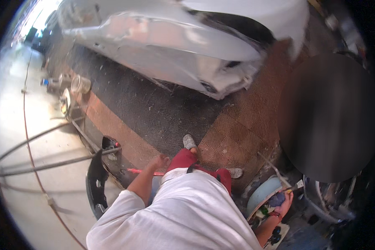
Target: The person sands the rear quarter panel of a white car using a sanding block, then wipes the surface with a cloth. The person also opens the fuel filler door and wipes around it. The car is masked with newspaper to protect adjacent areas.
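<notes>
My left hand [158,161] hangs at my left side by my red trousers, its fingers loosely bent and apart, with nothing visible in them. A red rod-like thing [134,170] passes behind that wrist, apart from the fingers as far as I can tell. On my right, my right hand [285,205] reaches down and curls around a crumpled dark blue bundle [276,199], which looks like cloth. This bundle lies against the rim of a pale blue round tub [263,193]. A small yellow thing shows near the fingertips, too small to make out.
A car body [162,41] with grey and white patchy paint stands ahead. Along the pale wall [37,166] at left are metal bars [50,163], a black curved panel [95,183] and a translucent bucket [81,84]. A dark blurred area covers the right side.
</notes>
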